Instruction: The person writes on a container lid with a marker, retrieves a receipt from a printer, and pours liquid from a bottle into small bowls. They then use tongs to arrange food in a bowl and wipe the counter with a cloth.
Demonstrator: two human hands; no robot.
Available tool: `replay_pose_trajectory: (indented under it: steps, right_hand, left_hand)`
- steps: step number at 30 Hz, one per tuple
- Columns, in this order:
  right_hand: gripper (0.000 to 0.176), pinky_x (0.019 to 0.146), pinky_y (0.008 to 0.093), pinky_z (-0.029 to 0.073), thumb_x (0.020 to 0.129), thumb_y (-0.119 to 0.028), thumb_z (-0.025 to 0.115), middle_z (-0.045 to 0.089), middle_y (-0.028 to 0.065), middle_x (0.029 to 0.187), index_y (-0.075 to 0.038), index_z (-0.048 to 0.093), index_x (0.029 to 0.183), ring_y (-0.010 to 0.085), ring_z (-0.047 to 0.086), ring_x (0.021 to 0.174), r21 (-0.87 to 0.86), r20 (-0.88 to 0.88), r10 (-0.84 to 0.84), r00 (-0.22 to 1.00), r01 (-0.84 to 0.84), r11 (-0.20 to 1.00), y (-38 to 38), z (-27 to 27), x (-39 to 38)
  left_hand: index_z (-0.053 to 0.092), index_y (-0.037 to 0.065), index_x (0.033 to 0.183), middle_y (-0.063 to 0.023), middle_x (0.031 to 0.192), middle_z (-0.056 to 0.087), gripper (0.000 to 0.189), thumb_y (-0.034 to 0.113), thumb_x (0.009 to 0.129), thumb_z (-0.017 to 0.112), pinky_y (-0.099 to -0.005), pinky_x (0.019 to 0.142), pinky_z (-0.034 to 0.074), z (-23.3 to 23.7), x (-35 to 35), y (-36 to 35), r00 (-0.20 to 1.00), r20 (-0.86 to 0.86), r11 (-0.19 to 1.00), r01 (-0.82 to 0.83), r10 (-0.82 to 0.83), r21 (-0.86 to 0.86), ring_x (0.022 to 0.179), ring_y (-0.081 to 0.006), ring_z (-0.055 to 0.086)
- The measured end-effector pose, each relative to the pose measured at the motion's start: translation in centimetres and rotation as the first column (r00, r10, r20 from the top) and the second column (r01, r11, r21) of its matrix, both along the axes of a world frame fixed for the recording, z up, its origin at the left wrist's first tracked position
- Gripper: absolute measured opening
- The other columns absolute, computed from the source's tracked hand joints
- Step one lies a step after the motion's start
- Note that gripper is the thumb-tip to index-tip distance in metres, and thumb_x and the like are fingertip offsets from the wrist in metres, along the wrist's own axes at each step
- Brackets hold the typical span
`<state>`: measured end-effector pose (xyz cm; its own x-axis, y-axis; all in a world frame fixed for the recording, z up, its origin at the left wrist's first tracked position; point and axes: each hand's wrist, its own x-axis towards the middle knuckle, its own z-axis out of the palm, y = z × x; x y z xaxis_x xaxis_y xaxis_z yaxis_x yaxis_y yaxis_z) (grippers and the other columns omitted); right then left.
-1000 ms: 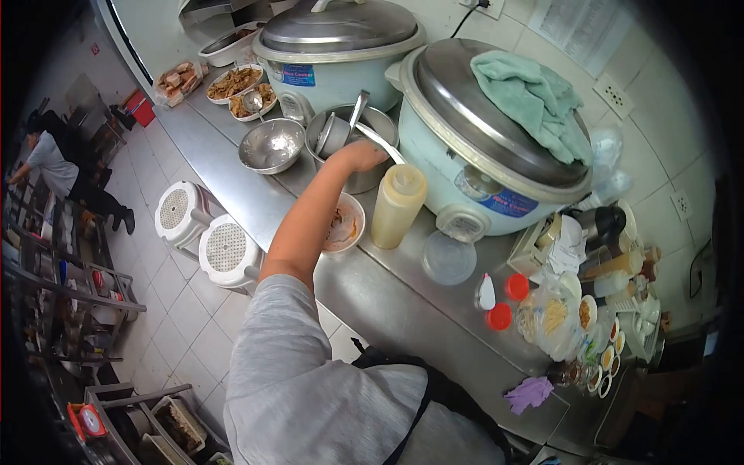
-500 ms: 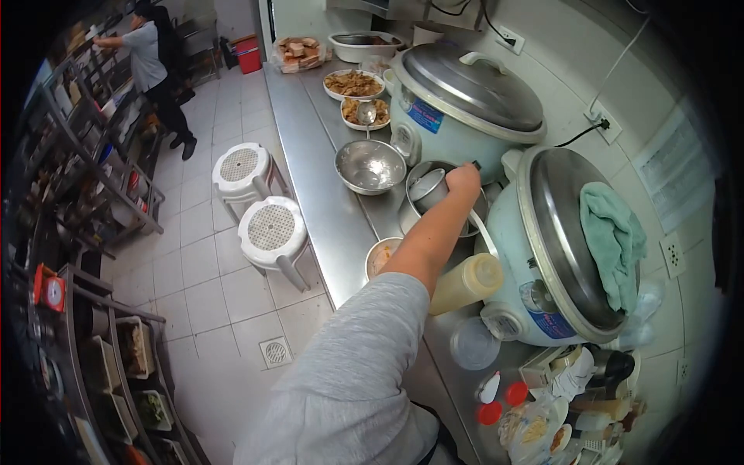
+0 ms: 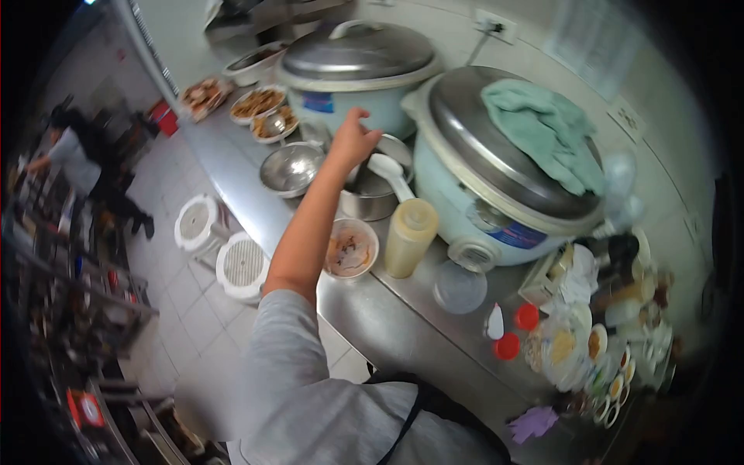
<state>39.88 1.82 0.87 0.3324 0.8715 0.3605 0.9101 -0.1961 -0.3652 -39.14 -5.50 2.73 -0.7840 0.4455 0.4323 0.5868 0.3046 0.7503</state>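
My left hand (image 3: pixel 356 143) hovers above a steel pot (image 3: pixel 367 207) on the counter. Its fingers are apart and nothing shows in them. Just under it, a black handle (image 3: pixel 359 177) sticks up from the pot; the utensil it belongs to is mostly hidden. A white handle (image 3: pixel 390 174) leans over the pot's rim. To the left stands a shiny steel bowl (image 3: pixel 291 169). Nearer me are a plastic tub (image 3: pixel 351 248) with reddish remains and a squeeze bottle (image 3: pixel 411 236) of pale yellow liquid. My right hand is out of view.
Two large rice cookers (image 3: pixel 353 58) line the wall, the nearer one with a green towel (image 3: pixel 542 132) on its lid. Dishes of browned food (image 3: pixel 258 101) sit further back. White stools (image 3: pixel 242 267) stand beside the counter. A person (image 3: pixel 81 167) works at the far-left shelves.
My left hand has let go of the black-ended handle and risen off it. The metal utensil now sits lower in the pot. My view has turned to the right.
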Motion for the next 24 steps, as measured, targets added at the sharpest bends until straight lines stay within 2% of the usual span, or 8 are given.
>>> replay_pose_trajectory:
  steps: [2, 3, 7, 9, 15, 22, 23, 24]
  right_hand:
    - [0.042, 0.073, 0.0383, 0.043, 0.075, -0.031, 0.056, 0.053, 0.0205, 0.095, -0.003, 0.049, 0.106, 0.0288, 0.052, 0.086, 0.035, -0.009, 0.01, 1.0, -0.009, 0.999, -0.2, 0.4, -1.2]
    - [0.034, 0.081, 0.0341, 0.04, 0.079, -0.011, 0.048, 0.049, 0.018, 0.104, 0.004, 0.042, 0.109, 0.0263, 0.049, 0.094, 0.174, 0.055, 0.277, 0.959, -0.282, 0.944, 3.2, -6.5, 8.8]
    - [0.034, 0.081, 0.0312, 0.039, 0.074, -0.001, 0.049, 0.049, 0.0123, 0.105, -0.001, 0.044, 0.108, 0.023, 0.047, 0.097, 0.234, -0.283, 0.182, 0.942, -0.116, 0.965, -0.9, -4.5, 2.4]
    - [0.032, 0.074, 0.0292, 0.041, 0.071, -0.003, 0.053, 0.05, 0.0121, 0.096, -0.003, 0.047, 0.103, 0.0239, 0.049, 0.088, 0.271, -0.084, 0.144, 0.986, -0.117, 0.956, -1.7, -5.7, 3.8]
    - [0.028, 0.069, 0.032, 0.042, 0.068, -0.006, 0.056, 0.051, 0.0125, 0.091, -0.004, 0.05, 0.095, 0.0252, 0.05, 0.082, 0.21, -0.214, 0.021, 0.977, 0.024, 0.977, -5.0, -6.0, 5.1]
    - [0.026, 0.069, 0.0341, 0.043, 0.068, -0.014, 0.057, 0.052, 0.0131, 0.09, -0.006, 0.052, 0.092, 0.0284, 0.052, 0.081, 0.126, -0.254, -0.116, 0.96, 0.151, 0.98, -9.0, -8.7, 5.9]
    - [0.026, 0.068, 0.0344, 0.043, 0.068, -0.016, 0.057, 0.052, 0.0134, 0.088, -0.006, 0.052, 0.091, 0.0288, 0.053, 0.078, 0.086, -0.23, -0.109, 0.967, 0.132, 0.988, -9.6, -8.5, 5.2]
    - [0.026, 0.067, 0.0348, 0.043, 0.068, -0.017, 0.057, 0.052, 0.0132, 0.087, -0.007, 0.053, 0.091, 0.0287, 0.053, 0.077, 0.033, -0.228, -0.127, 0.965, 0.138, 0.99, -10.2, -8.4, 5.1]
  left_hand:
    - [0.043, 0.007, 0.103, -0.0135, 0.075, 0.055, 0.037, 0.01, 0.068, 0.056, -0.0338, 0.062, 0.042, 0.6, 0.9, 0.2, 1.0, -0.006, 0.998, 0.018, -0.019, -0.052, 0.069, -0.0248, 0.054]
    - [0.044, 0.007, 0.103, -0.0141, 0.077, 0.055, 0.036, 0.008, 0.069, 0.054, -0.0338, 0.063, 0.042, 1.3, 1.7, 0.5, 1.0, 0.005, 0.998, 0.009, -0.009, -0.067, 0.07, -0.0252, 0.054]
    - [0.046, 0.007, 0.105, -0.0111, 0.075, 0.055, 0.037, 0.011, 0.069, 0.052, -0.0343, 0.062, 0.042, 0.6, 0.2, 1.8, 0.974, -0.218, 0.997, -0.067, 0.057, -0.04, 0.067, -0.0229, 0.053]
    - [0.044, 0.007, 0.107, -0.0143, 0.08, 0.056, 0.041, 0.016, 0.069, 0.055, -0.0352, 0.063, 0.042, 1.4, 1.9, 1.9, 0.961, -0.253, 0.992, -0.123, 0.111, -0.032, 0.068, -0.0252, 0.054]
    - [0.055, 0.001, 0.087, -0.0196, 0.081, 0.057, 0.02, 0.012, 0.071, 0.051, -0.0367, 0.065, 0.043, -0.1, 0.0, 0.3, 0.926, -0.378, 0.936, -0.114, -0.021, -0.332, 0.073, -0.0338, 0.054]
    - [0.05, -0.004, 0.095, -0.0158, 0.09, 0.054, 0.024, 0.014, 0.08, 0.048, -0.0322, 0.073, 0.042, -2.1, -8.7, -0.7, 0.83, -0.557, 0.995, 0.065, -0.01, 0.08, 0.079, -0.0249, 0.053]
    - [0.059, 0.004, 0.065, -0.0147, 0.049, 0.048, 0.026, 0.025, 0.077, 0.051, -0.0349, 0.04, 0.038, 3.7, 3.0, -3.2, 0.658, -0.742, 0.981, -0.193, 0.128, -0.002, 0.039, -0.0248, 0.044]
    - [0.056, -0.001, 0.062, -0.0161, 0.051, 0.048, 0.024, 0.017, 0.076, 0.051, -0.0345, 0.042, 0.038, 5.6, 8.3, -4.0, 0.562, -0.789, 0.967, -0.104, 0.248, 0.23, 0.041, -0.0259, 0.042]
